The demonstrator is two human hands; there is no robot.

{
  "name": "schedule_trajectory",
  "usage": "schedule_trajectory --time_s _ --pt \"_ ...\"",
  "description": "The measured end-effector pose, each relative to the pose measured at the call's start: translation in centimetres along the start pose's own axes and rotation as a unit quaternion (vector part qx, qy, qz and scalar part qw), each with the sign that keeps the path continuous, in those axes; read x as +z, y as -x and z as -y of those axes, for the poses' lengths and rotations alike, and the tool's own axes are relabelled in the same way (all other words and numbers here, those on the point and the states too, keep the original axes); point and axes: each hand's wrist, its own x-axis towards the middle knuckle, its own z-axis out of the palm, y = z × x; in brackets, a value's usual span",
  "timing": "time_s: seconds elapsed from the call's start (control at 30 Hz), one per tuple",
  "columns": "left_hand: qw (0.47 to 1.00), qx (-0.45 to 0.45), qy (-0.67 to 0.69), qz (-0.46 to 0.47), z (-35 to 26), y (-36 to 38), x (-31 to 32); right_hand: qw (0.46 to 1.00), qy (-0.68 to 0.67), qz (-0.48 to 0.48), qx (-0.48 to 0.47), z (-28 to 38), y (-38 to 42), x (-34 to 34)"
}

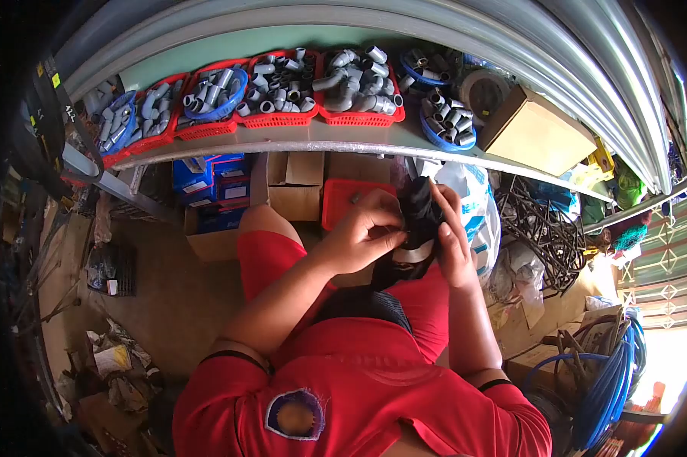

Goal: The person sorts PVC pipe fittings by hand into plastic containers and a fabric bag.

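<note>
A soft-looking black item (417,209) with a pale grey band stands over my lap; I cannot make out its exact kind. My left hand (365,230) is at its left side, thumb and fingertips pinched together at the item's edge near the band. On the other side my right hand (454,240) grips it, fingers pointing up along its surface and thumb in front. The black item's lower end rests by my red-clad thigh. Just behind it lies a red tray (349,204), with a small object in it.
Above, a shelf (282,139) bears several red baskets (356,118) and blue bowls (444,141) of grey pipe fittings. A cardboard box (540,131) sits at its right end. Below are blue boxes (223,183) and white-blue plastic bags (476,202). Blue hose (616,388) hangs lower right.
</note>
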Motion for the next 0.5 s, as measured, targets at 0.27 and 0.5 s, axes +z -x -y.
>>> schedule_trajectory --time_s 0.27,0.5 --pt "0.962 0.106 -0.242 0.075 -2.2 -1.5 -1.0 0.960 0.252 0.121 0.013 3.1 -1.3 -0.8" --pt "0.959 0.171 -0.197 0.115 -2.5 -2.6 -0.4 0.977 0.205 0.033 0.047 1.5 1.2 -1.2"
